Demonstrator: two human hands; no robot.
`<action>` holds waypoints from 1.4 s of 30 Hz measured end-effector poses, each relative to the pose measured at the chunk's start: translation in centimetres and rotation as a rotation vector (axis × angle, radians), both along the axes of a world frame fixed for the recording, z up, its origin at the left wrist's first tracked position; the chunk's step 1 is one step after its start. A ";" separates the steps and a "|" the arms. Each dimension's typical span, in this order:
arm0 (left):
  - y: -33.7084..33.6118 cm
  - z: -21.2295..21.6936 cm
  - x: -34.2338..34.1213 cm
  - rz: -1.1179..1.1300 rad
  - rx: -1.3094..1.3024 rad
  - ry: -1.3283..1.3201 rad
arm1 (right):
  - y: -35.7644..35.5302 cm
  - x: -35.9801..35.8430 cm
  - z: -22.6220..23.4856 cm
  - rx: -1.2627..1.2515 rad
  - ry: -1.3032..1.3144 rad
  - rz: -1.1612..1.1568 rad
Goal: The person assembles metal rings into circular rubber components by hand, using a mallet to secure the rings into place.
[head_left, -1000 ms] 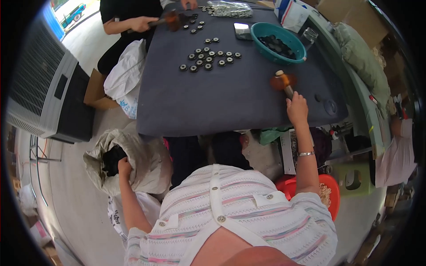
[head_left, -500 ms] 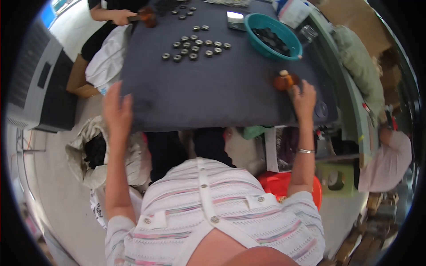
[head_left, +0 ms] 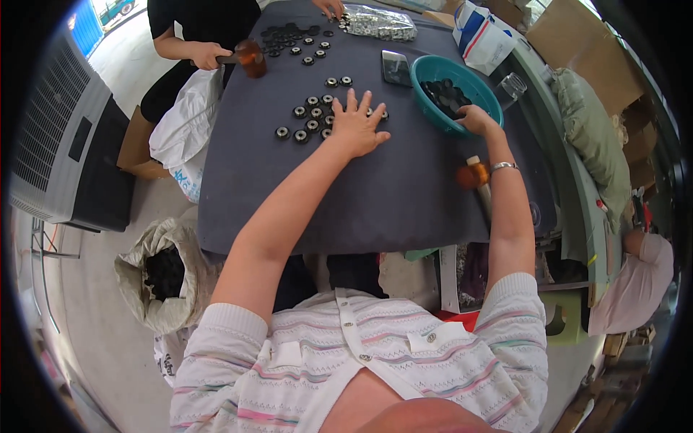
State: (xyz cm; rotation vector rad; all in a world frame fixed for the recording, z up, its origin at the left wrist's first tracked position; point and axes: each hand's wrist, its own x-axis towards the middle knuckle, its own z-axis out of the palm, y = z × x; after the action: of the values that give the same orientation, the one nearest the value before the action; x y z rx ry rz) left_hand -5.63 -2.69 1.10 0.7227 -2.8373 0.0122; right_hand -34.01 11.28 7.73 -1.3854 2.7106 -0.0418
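At the lower left, a pale sack [head_left: 193, 285] holds black pieces [head_left: 164, 273]. In the upper left, a co-worker's hand [head_left: 209, 55] holds a brown mallet [head_left: 250, 59]. Near the upper middle, metal-centred discs [head_left: 315, 113] sit clustered on the grey bench [head_left: 317, 209]; the left hand [head_left: 352, 131], its grip spread open, covers their right side. Farther right, a teal basin [head_left: 476, 79] contains dark discs [head_left: 440, 92]; the right hand [head_left: 478, 120] reaches in, fingertips hidden, so whether its grip is closed cannot be told. Just below lies an orange-headed mallet [head_left: 476, 173].

The left grip [head_left: 351, 130] is covering some wheels [head_left: 315, 113], fingers spread; the right grip [head_left: 476, 120] is hanging over the bowl's [head_left: 426, 103] near rim, fingertips at black discs [head_left: 442, 92] (a mallet [head_left: 475, 173] is lying on the bench [head_left: 397, 202] beside that forearm [head_left: 513, 209]).
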 end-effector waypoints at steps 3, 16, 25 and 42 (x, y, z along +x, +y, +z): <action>-0.3 -0.1 -1.2 -0.031 0.063 -0.047 | -0.7 -0.4 -0.1 0.048 -0.086 0.041; 1.4 -1.3 2.5 -0.232 -0.037 0.058 | 0.3 -2.2 -1.2 -0.366 -0.197 -0.002; 0.9 -1.7 7.7 0.146 0.010 0.029 | 1.5 4.2 0.2 -0.940 -0.128 0.158; 4.2 -0.8 4.6 -0.062 -0.066 0.065 | 5.5 17.9 -3.2 -0.222 -0.126 0.319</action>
State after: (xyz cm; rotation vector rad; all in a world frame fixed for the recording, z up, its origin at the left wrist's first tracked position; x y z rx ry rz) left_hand -1.04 1.50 0.31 0.6098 -2.7817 0.0713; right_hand -16.12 16.76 4.54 -1.7926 2.4109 -0.4010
